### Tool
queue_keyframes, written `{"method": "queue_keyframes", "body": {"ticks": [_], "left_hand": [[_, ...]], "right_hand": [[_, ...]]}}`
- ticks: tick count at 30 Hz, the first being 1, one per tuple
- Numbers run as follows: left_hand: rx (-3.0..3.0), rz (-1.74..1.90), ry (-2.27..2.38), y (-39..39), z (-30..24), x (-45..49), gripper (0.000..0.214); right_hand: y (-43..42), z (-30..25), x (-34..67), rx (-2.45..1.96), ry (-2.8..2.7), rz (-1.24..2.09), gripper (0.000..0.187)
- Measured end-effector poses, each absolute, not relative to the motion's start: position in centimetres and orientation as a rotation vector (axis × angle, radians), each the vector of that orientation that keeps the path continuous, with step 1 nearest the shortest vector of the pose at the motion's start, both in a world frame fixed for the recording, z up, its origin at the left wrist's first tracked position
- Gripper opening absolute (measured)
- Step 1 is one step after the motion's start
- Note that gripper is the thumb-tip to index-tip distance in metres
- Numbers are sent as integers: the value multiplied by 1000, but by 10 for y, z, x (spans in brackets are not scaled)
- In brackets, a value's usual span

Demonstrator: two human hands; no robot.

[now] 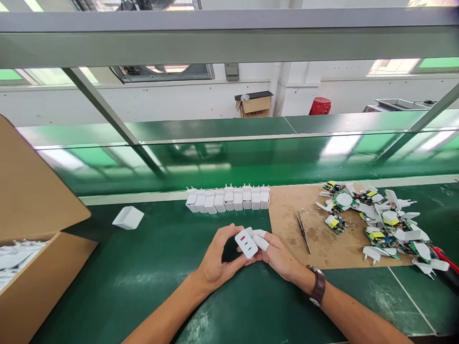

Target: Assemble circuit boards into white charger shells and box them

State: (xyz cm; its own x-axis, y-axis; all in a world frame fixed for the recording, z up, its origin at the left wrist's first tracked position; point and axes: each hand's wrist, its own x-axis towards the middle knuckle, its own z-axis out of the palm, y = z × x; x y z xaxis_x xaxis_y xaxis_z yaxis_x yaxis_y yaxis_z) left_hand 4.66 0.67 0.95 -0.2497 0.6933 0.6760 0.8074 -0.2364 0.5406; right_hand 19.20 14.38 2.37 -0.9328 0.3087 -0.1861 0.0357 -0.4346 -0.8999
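Both my hands hold one white charger body [245, 243] low over the green bench, its port face turned up with a red port showing. My left hand [215, 260] curls around it from the left, fingers closed on its side. My right hand [276, 253], with white finger cots on the fingertips and a brown wristwatch, presses on it from the right. Behind the hands, a row of several finished white chargers [229, 198] stands along the bench's far edge.
An open cardboard box [32, 248] with white parts sits at the left. A lone white shell [128, 218] lies left of the row. A brown mat [315, 229] on the right carries tweezers [303, 231] and a heap of circuit boards and plug parts [380, 222]. A green conveyor [251, 157] runs behind.
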Motion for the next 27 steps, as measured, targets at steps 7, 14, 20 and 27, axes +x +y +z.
{"method": "queue_keyframes", "body": {"ticks": [7,14,20,27], "left_hand": [[-1913,-1513,-1911,7,13,44,91],[-1893,-1685,-2229,5,11,38,80],[-2057,-1788,-1904,9,21,34,25],[-2113,-1770,-1726,14,26,40,28]], "right_hand": [[145,17,192,-521,-1882,2060,36],[141,28,202,-656,-2252,1295,36],[142,10,201,-395,-2294,1491,90],[143,11,202,-343,-2406,1541,104]]}}
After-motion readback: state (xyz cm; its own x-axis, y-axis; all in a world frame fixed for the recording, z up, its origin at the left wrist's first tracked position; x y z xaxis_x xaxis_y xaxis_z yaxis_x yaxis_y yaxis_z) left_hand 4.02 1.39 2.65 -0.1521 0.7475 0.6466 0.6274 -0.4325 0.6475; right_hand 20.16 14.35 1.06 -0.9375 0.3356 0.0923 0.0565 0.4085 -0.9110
